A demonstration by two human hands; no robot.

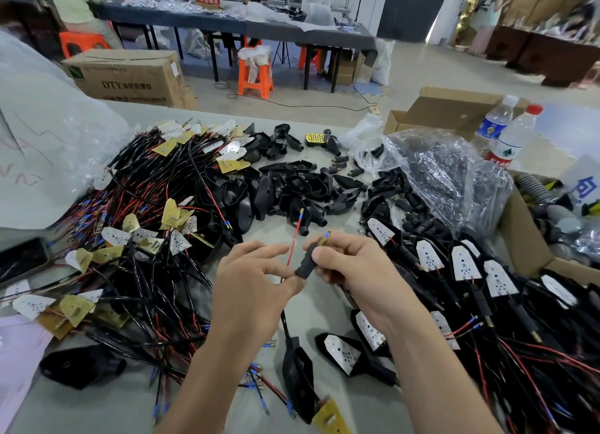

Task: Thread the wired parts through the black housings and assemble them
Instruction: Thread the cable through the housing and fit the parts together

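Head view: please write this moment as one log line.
left hand: holds tube; right hand: holds tube; red wire: free, pointing up; stage: threading

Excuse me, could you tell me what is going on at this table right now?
A person is assembling wired lamp parts at a table. The left hand and the right hand pinch a black tubular housing between them. A blue-tipped terminal pokes out of its upper end and a red wire rises beside it, so threading looks under way. A heap of wired boards lies left, loose black housings in the middle, and finished-looking units on the right.
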